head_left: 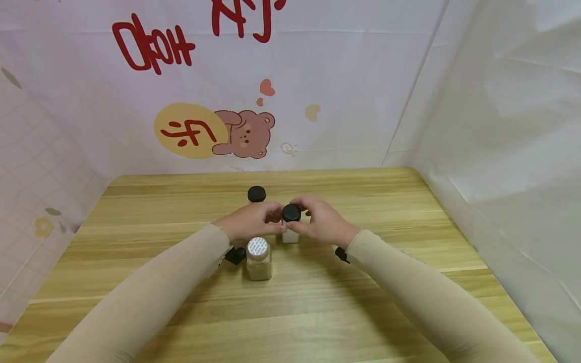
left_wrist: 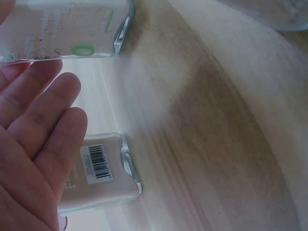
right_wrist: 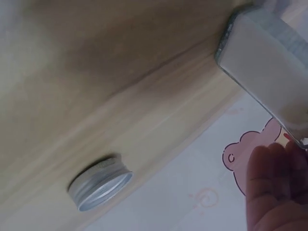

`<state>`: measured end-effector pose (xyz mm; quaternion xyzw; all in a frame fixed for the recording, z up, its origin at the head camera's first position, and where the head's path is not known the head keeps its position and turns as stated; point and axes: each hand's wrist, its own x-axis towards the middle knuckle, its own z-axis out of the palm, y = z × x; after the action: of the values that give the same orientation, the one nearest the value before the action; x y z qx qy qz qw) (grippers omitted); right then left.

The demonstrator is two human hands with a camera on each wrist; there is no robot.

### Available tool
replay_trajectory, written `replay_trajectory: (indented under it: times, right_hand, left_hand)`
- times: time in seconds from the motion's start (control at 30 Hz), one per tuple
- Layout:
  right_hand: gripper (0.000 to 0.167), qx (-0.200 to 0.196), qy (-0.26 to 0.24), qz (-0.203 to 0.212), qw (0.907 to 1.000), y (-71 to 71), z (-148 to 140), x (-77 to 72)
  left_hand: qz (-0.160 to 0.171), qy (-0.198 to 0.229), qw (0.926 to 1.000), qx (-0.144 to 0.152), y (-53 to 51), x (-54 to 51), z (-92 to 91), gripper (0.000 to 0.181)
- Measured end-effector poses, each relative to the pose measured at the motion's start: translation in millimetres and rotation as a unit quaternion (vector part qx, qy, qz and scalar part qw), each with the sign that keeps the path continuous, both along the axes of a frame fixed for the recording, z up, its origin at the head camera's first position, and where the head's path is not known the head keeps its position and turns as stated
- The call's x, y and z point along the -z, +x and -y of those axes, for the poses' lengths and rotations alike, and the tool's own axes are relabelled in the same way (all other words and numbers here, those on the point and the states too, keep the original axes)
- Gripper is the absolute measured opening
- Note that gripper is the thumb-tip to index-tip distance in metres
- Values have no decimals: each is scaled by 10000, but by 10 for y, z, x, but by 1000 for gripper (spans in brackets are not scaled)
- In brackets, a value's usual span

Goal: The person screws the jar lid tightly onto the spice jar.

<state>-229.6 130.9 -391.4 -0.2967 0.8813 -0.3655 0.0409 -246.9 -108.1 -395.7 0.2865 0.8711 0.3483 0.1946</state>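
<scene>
A square glass jar of pale contents [left_wrist: 67, 33] with a black lid [head_left: 291, 212] stands upright on the wooden table between my two hands. My left hand [head_left: 251, 222] holds it from the left, thumb at its front near the neck. From the right, my right hand [head_left: 326, 223] pinches at the lid, thumb in front and fingers behind. Closer to me stands a second jar [head_left: 260, 267] with a silver patterned top. A third jar [left_wrist: 98, 166], its barcode facing the left wrist camera, stands behind my left hand, and its black cap [head_left: 256, 193] shows in the head view.
A loose grey metallic lid [right_wrist: 100, 184] lies on the table, hollow side up, in the right wrist view. White printed cloth [head_left: 345, 65] hangs behind the table [head_left: 290, 322]. Black wrist cameras [head_left: 235, 255] sit under both sleeves.
</scene>
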Motion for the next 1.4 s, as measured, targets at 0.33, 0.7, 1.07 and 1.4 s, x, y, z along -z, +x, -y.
replay_trajectory:
  times: [0.33,0.7,1.07,1.4]
  right_hand:
    - [37,61,65,251,9996,17,8,1]
    - [38,-37,140,252,9996,18,19,-26]
    - [36,-103,190,176,9996,6,17,-51]
    - [34,-198,158,73,9997,-37,11,-25]
  left_hand:
    - [231,308,9992,-66,-3,47,11,31]
    - [328,319,9989,-106,-11,70,12,27]
    - [253,189,9995,-93,-26,81,15,28]
    - [256,187,9994,-101,-19,64,10,26]
